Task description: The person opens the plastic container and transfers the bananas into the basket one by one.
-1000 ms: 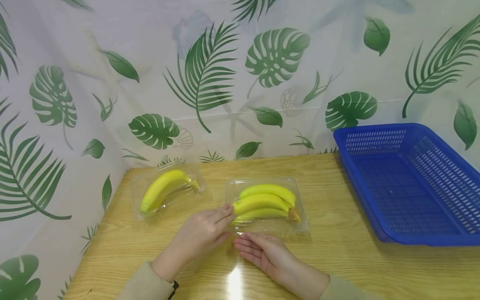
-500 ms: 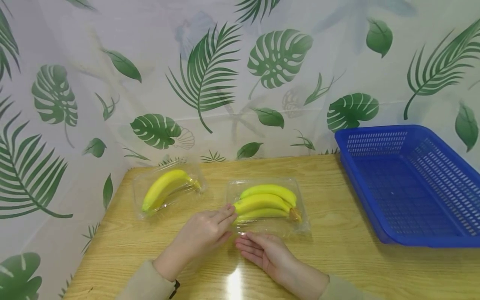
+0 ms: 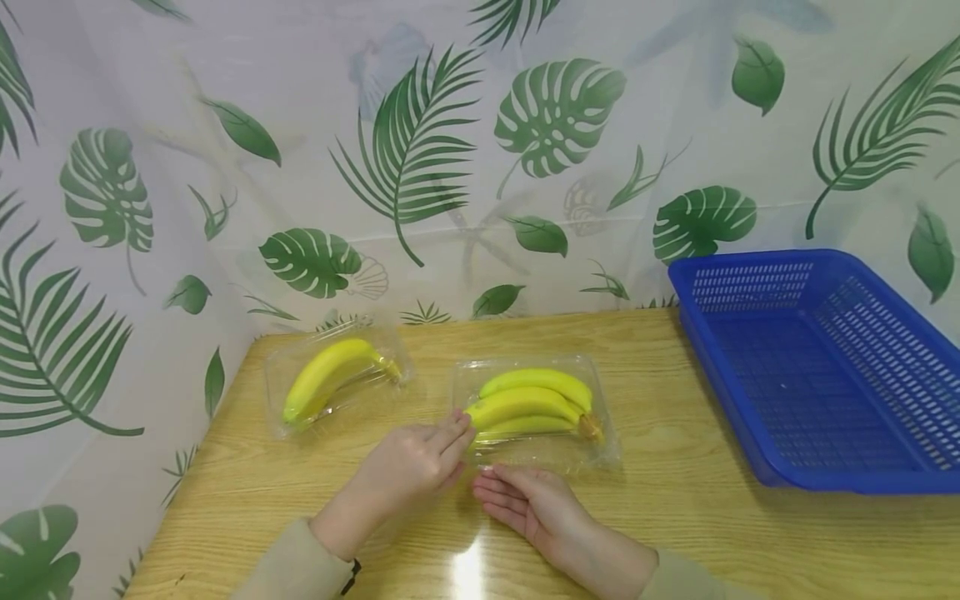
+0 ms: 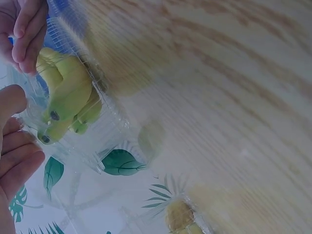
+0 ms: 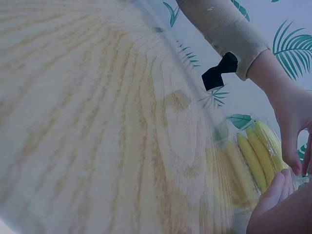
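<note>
A clear plastic box point(image 3: 536, 457) with a bunch of bananas point(image 3: 528, 406) inside rests on the table in front of both hands. My left hand point(image 3: 416, 454) reaches over its left edge, with nearly straight fingers touching the plastic beside the banana tips. Lower down, my right hand point(image 3: 536, 508) lies palm inward, its extended fingers right at the front left corner. The left wrist view shows the banana tips point(image 4: 54, 116) through the plastic, between the two hands. In the right wrist view, the bunch point(image 5: 258, 151) appears beyond the fingers.
To the left, another clear plastic box point(image 3: 273, 375) holds a yellow banana point(image 3: 330, 379). A large blue perforated basket point(image 3: 757, 467) stands on the right of the wooden table point(image 3: 645, 533). Behind hangs a white leaf-patterned cloth point(image 3: 465, 183).
</note>
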Motion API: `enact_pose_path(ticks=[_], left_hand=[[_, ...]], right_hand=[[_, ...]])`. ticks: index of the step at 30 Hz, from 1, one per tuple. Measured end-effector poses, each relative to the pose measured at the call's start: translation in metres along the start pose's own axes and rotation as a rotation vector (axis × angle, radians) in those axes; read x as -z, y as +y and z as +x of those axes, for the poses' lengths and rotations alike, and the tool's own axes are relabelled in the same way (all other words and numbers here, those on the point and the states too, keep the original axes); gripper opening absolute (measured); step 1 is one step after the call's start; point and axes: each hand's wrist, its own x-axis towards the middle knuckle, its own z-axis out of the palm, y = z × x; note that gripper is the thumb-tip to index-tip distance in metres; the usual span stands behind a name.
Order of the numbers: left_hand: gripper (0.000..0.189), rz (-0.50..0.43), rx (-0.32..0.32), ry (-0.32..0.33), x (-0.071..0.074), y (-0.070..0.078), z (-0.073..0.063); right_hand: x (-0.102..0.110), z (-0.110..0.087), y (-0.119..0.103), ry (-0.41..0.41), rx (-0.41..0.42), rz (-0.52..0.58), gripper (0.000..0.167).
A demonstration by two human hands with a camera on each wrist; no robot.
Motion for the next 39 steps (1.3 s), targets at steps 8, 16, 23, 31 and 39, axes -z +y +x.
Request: enact_pose_path(ticks=[8,16,23,31,39], left_hand=[[0.048,0.010,-0.027,0.046,-0.003,0.001,0.001],[0.048,-0.011,-0.012,0.088,-0.005,0.003,0.000],[0.048,-0.037,0.025,0.111,-0.007,0.006,0.002],[0.042,-0.003,0.060,0.098,-0.007,0.013,0.006],[0.038,0.043,0.076,0.121,-0.013,0.017,0.006]], right_hand=[[-0.002,0.002,0.003,0.032,-0.014,0.014,0.043],[-0.005,0.003,0.003,0.039,-0.011,0.011,0.043],[-0.004,0.002,0.003,0.037,-0.009,0.010,0.035],[-0.003,0.003,0.001,0.040,0.000,-0.003,0.029],[-0.004,0.005,0.003,0.022,0.005,-0.023,0.034]])
